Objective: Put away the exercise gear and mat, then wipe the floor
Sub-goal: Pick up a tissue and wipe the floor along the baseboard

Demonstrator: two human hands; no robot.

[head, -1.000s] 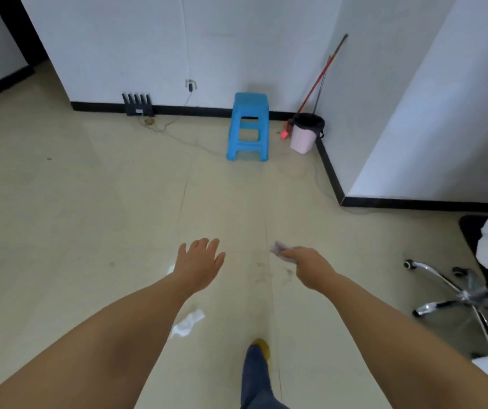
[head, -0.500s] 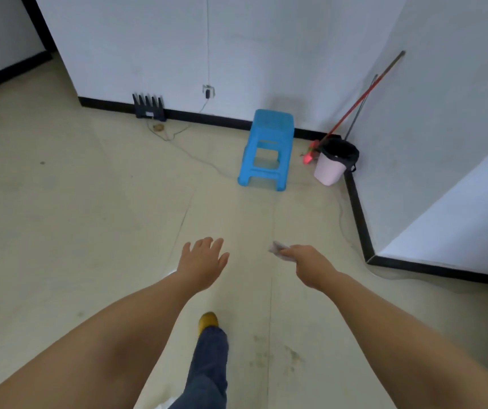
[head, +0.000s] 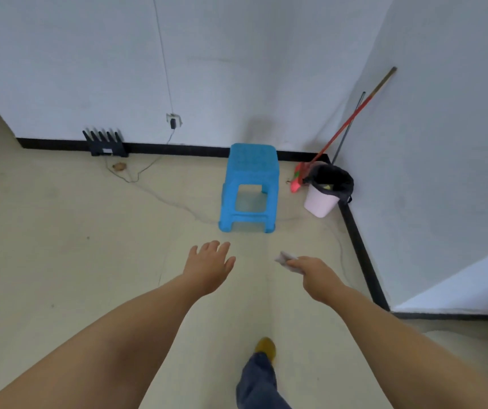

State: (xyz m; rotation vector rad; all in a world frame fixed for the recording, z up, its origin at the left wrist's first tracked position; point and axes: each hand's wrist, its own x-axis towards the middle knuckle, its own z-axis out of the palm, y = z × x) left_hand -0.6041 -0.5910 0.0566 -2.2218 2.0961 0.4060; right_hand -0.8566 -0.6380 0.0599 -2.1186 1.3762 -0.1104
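Both arms reach fwd over the pale floor (head: 59, 231). The left hand (head: 210, 265) is flat, palm down, its fingers (head: 213, 247) released and spread, holding nothing. The right hand (head: 315, 276) has its fingers (head: 294, 263) clenched on a small crumpled grey-white wipe (head: 284, 257), which sticks out on the far-left side of the fist, above the floor.

Far from the hands, approx. centre, stands 1 blue plastic stool (head: 250, 187), upright, near the wall. To the right of it, in the corner, is 1 pink bin (head: 324, 191) with black liner; a red broom (head: 346, 125) leans on the wall just beside it, w/ a 2nd dark stick next to it. Far left at the skirting is 1 black router (head: 104, 144) w/ antennas up; a thin cable (head: 142, 172) runs on the floor from it.

Near bottom, 1 foot in a yellow shoe (head: 265, 346) w/ dark trouser leg (head: 259, 382) is between the arms.
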